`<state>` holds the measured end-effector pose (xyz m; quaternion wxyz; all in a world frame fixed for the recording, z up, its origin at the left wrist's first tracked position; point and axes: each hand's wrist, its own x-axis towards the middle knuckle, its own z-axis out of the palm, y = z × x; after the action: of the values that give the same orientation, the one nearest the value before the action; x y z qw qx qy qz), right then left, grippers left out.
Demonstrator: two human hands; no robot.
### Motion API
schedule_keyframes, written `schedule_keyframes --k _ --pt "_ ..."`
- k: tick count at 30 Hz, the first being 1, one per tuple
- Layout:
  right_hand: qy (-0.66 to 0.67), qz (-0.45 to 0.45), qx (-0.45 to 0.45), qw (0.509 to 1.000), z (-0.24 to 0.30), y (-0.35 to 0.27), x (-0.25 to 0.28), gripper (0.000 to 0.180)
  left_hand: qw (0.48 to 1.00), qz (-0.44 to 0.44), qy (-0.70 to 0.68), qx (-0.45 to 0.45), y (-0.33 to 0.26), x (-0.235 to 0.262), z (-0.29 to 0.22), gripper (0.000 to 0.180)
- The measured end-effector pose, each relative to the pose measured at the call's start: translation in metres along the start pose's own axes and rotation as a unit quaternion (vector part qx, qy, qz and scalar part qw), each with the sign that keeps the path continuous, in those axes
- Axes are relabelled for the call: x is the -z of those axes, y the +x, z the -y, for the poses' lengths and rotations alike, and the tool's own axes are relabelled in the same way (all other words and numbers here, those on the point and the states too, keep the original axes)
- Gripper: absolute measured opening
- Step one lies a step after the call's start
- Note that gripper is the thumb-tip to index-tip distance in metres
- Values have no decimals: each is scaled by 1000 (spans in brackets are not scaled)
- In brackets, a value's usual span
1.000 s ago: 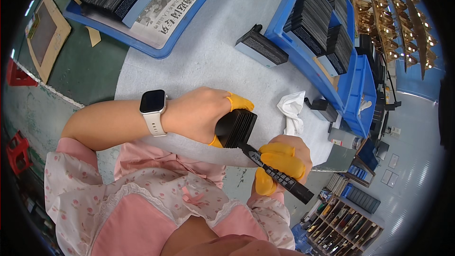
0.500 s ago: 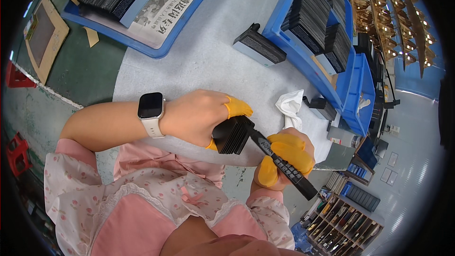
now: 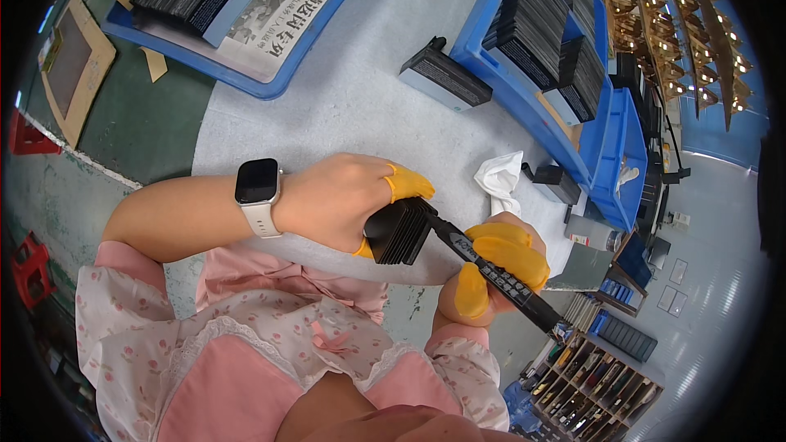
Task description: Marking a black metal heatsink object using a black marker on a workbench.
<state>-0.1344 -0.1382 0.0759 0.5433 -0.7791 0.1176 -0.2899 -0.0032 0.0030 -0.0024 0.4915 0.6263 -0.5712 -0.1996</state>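
Observation:
My left hand (image 3: 340, 200), with yellow finger cots, grips a small stack of black flat pieces (image 3: 403, 232) just over the front of the cloth-covered table. Their edges are fanned slightly toward the right. In my right hand (image 3: 509, 258), also in yellow finger cots, lies a black marker pen (image 3: 491, 272), held slantwise. The pen's tip end meets the upper right edges of the stack; the tip itself is too small to make out. A crumpled white cloth (image 3: 499, 182) lies just beyond my right hand.
Ahead on the white cloth stands a short row of black pieces (image 3: 446, 82). Blue trays (image 3: 524, 110) full of similar pieces fill the right. Another blue tray (image 3: 266, 88), lined with newspaper, sits far left. A clear jar (image 3: 596, 233) and a dark box (image 3: 557, 184) are at the right.
The marker has shifted slightly down and right along the stack's edges, its rear end swinging outward. My left hand holds the stack almost still.

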Motion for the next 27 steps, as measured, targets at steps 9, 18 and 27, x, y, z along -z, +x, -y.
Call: schedule_keyframes --k 9,18,27 --pt "2 116 -65 991 -13 -23 29 47 1000 10 2 5 1 1 -1 67" --pt "1 128 65 990 1 0 10 33 1000 2 -3 2 0 2 -1 64" --pt "1 274 206 939 -3 12 15 21 1000 12 -10 22 0 3 0 67"
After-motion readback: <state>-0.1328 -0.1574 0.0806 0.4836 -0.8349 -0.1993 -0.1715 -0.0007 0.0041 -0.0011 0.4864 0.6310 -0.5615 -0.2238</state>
